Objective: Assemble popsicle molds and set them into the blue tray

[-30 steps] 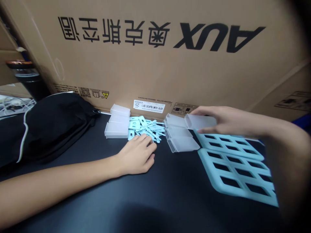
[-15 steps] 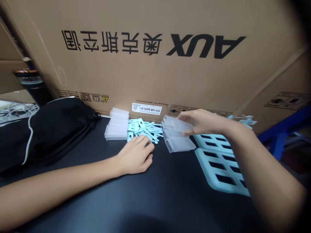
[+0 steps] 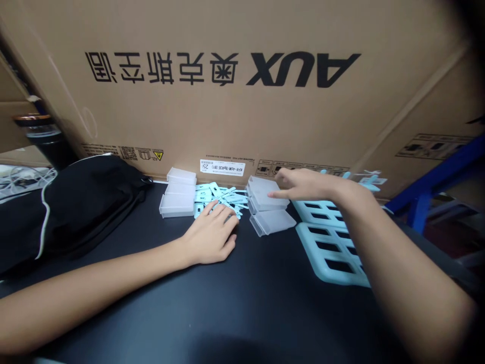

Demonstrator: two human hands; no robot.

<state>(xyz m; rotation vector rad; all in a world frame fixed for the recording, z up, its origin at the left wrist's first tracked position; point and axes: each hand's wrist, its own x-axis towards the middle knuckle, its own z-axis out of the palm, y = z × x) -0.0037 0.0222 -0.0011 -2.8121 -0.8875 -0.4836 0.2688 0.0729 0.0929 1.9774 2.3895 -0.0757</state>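
My left hand [image 3: 210,233] rests palm down at the near edge of a pile of light blue plastic strips [image 3: 227,194], its fingers slightly bent and apart. Some strips have slotted, tag-like ends. Left of the pile stands a row of translucent plastic boxes [image 3: 177,205]. On its right is a second group of translucent boxes [image 3: 267,194], with the nearest box [image 3: 273,222] turned at an angle. My right hand [image 3: 301,184] reaches over this second group, thumb and fingers spread. The thumb lies against the upper box; whether the other fingers touch it cannot be made out.
Light blue frames with rectangular openings [image 3: 322,260] lie at the right, partly under my right forearm. A large cardboard box [image 3: 212,116] walls off the back. At the left are a black cloth bag [image 3: 87,202] and a dark cup [image 3: 53,144]. A blue metal bar [image 3: 420,202] stands right.
My right hand has shifted left over the right-hand boxes, and its fingers have spread. The upper boxes there have moved slightly away from the nearest one. My left hand stays by the pile.
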